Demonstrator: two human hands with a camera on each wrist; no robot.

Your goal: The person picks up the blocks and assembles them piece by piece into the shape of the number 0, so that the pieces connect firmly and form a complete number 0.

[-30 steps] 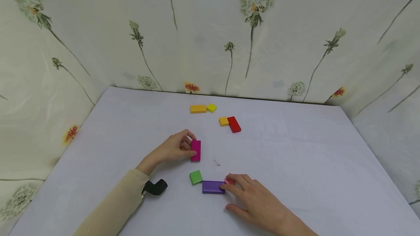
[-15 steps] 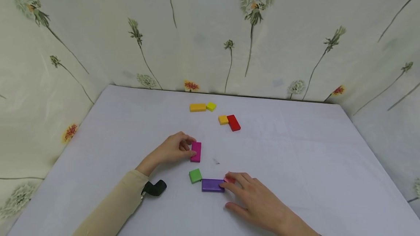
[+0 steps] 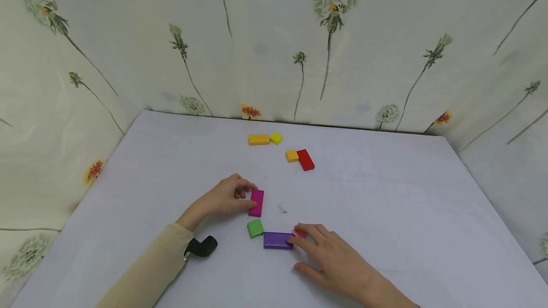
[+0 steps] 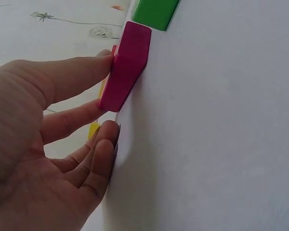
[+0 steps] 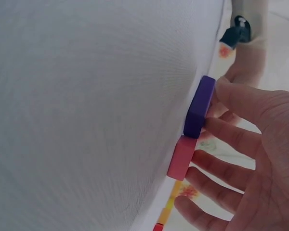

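My left hand (image 3: pixel 226 197) pinches a magenta rectangular block (image 3: pixel 256 203) by its ends, thumb on the near part and index finger at the far end. In the left wrist view this block (image 4: pixel 127 67) is tilted, with a shadow on the cloth beside it. Just nearer to me lies a green square block (image 3: pixel 255 228), its corner at the left end of a purple rectangular block (image 3: pixel 278 240). My right hand (image 3: pixel 331 260) has its fingers spread, with the index fingertip on the purple block and other fingertips at a pink block (image 5: pixel 182 158), which adjoins the purple one.
Toward the back of the white-covered table (image 3: pixel 406 194) lie an orange rectangle (image 3: pixel 259 139) beside a yellow square (image 3: pixel 276 138), and an amber square (image 3: pixel 292 156) against a red rectangle (image 3: pixel 306 159). A black wrist-camera mount (image 3: pixel 203 246) sticks out from the left sleeve. Floral cloth (image 3: pixel 265 51) hangs behind.
My left hand has brought the magenta block a little toward me, narrowing its gap to the green block. My right hand keeps its place on the purple and pink blocks.
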